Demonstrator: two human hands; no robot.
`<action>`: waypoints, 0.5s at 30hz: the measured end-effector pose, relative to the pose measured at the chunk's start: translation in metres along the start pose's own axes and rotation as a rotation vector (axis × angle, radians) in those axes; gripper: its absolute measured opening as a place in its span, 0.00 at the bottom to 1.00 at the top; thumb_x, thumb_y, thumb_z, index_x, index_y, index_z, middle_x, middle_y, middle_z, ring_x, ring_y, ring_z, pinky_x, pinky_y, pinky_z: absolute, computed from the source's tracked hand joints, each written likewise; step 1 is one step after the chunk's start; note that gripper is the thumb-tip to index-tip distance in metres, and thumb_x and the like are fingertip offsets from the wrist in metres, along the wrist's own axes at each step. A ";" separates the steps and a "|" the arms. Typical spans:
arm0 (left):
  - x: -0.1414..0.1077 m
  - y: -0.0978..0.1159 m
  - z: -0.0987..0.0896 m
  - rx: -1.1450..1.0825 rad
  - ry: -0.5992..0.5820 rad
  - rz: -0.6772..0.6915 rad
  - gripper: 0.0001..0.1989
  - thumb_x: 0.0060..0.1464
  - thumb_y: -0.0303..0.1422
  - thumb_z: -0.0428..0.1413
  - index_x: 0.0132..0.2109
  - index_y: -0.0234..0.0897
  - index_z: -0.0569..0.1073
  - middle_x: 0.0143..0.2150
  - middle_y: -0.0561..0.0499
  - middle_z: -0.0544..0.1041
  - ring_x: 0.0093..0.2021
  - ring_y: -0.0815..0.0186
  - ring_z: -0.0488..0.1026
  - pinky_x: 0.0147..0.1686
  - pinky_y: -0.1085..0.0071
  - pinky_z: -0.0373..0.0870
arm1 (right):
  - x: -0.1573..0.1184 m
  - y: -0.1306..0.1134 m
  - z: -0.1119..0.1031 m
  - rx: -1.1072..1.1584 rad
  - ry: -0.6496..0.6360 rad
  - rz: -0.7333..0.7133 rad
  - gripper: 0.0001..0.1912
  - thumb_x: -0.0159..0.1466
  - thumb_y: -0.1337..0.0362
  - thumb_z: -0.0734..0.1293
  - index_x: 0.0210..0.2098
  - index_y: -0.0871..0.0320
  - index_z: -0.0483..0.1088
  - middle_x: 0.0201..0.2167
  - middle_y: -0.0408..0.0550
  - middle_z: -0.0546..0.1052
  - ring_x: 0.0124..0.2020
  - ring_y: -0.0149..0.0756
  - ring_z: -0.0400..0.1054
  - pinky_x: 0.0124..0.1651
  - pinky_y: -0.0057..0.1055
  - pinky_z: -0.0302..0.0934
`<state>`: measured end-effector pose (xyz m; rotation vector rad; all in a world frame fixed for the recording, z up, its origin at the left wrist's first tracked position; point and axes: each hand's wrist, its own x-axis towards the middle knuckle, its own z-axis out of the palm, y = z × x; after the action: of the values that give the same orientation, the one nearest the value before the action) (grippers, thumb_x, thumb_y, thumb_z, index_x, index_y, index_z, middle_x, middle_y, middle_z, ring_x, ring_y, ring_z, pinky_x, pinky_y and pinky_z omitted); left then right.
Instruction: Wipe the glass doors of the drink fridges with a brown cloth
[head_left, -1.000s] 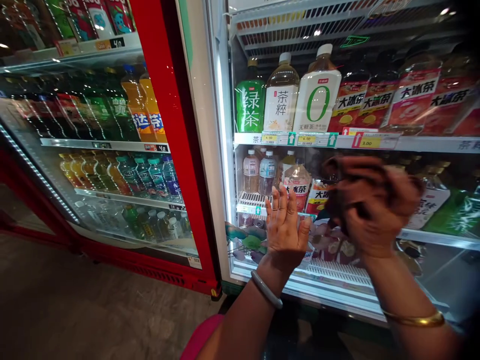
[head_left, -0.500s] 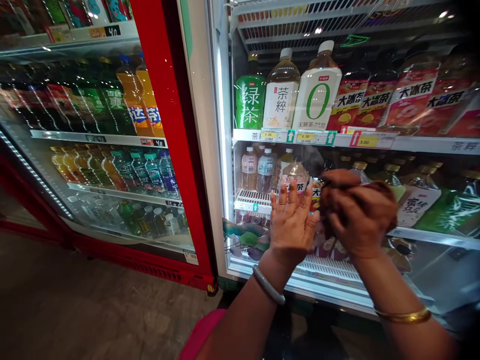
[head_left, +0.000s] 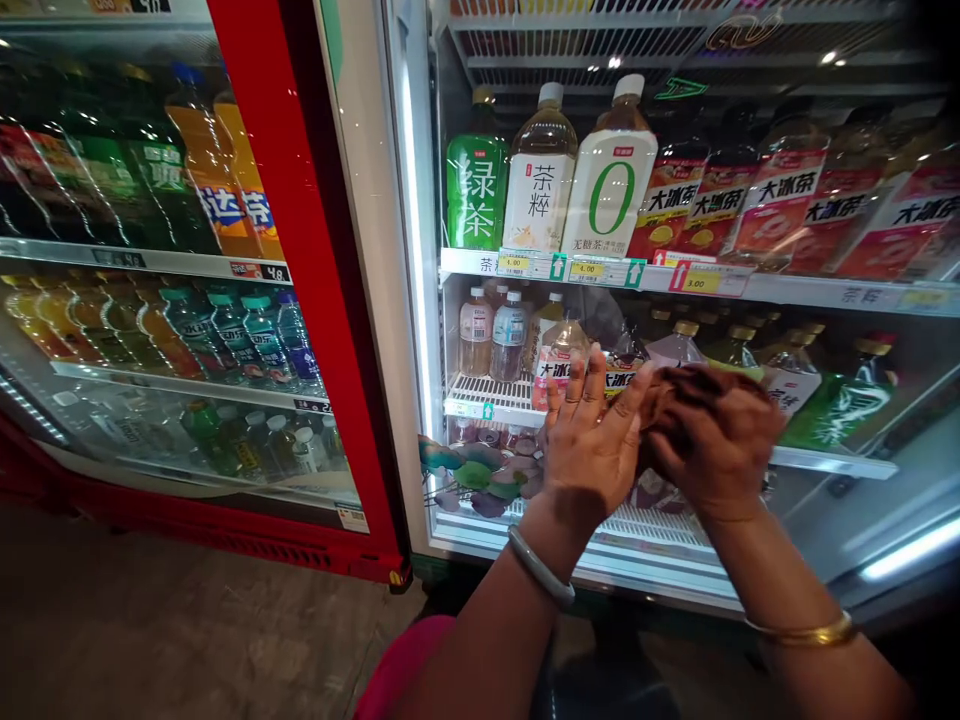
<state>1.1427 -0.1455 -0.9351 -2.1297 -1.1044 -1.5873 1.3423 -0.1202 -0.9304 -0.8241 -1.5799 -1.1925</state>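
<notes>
My left hand point(head_left: 589, 440), with a grey bangle on its wrist, is raised with fingers spread against or just in front of the glass door point(head_left: 525, 545) of a drinks fridge. To its right, my right hand point(head_left: 720, 450), wearing a gold bangle, is closed on a brown cloth point(head_left: 682, 390) near the glass. Part of the cloth is hidden by my fingers. Behind the glass stand a green bottle point(head_left: 476, 190), a white-labelled tea bottle point(head_left: 541, 190) and a bottle marked 0 point(head_left: 611, 190).
On the left is a red-framed fridge point(head_left: 300, 250) with rows of bottles. Red-labelled bottles point(head_left: 780, 190) fill the upper right shelf. Price tags line a shelf edge point(head_left: 810, 287). Grey floor point(head_left: 187, 620) shows at the lower left, and pink clothing point(head_left: 405, 665) at the bottom.
The view has shifted so the fridges sit further left. The cloth in my right hand shows more broadly, and my left hand is slightly nearer to it.
</notes>
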 end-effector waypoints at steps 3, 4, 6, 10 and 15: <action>0.001 0.013 0.005 -0.035 -0.041 0.015 0.29 0.73 0.39 0.46 0.76 0.49 0.55 0.81 0.49 0.47 0.81 0.55 0.40 0.77 0.44 0.42 | 0.017 0.018 -0.010 -0.089 0.056 0.274 0.25 0.57 0.56 0.75 0.53 0.52 0.74 0.43 0.53 0.78 0.46 0.52 0.74 0.53 0.50 0.68; 0.001 0.017 0.007 -0.052 -0.055 0.029 0.29 0.73 0.40 0.45 0.76 0.47 0.55 0.81 0.49 0.48 0.81 0.55 0.38 0.77 0.45 0.42 | 0.019 0.014 -0.010 -0.084 0.053 0.337 0.29 0.58 0.56 0.74 0.58 0.53 0.72 0.44 0.55 0.79 0.46 0.53 0.74 0.53 0.50 0.67; 0.001 0.022 0.013 -0.086 -0.087 0.068 0.30 0.73 0.42 0.44 0.77 0.45 0.53 0.81 0.49 0.47 0.81 0.56 0.37 0.77 0.46 0.43 | 0.019 -0.006 -0.007 -0.041 -0.010 0.355 0.31 0.63 0.58 0.71 0.65 0.51 0.68 0.46 0.56 0.79 0.47 0.52 0.74 0.56 0.52 0.65; 0.003 0.024 0.024 -0.126 -0.130 0.075 0.36 0.72 0.44 0.44 0.79 0.38 0.42 0.81 0.44 0.45 0.81 0.56 0.35 0.78 0.46 0.42 | -0.006 -0.037 0.000 0.015 -0.096 0.124 0.21 0.67 0.68 0.65 0.58 0.47 0.73 0.41 0.49 0.78 0.49 0.45 0.72 0.66 0.52 0.59; 0.006 0.029 0.033 -0.126 -0.131 0.039 0.35 0.73 0.44 0.42 0.79 0.39 0.41 0.81 0.44 0.46 0.81 0.56 0.35 0.78 0.44 0.36 | -0.029 0.024 -0.015 -0.066 -0.009 0.100 0.21 0.60 0.59 0.75 0.53 0.48 0.77 0.57 0.55 0.74 0.62 0.57 0.67 0.71 0.62 0.53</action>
<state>1.1866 -0.1423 -0.9355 -2.3520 -1.0189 -1.5568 1.3777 -0.1265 -0.9497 -0.9408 -1.4956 -1.1753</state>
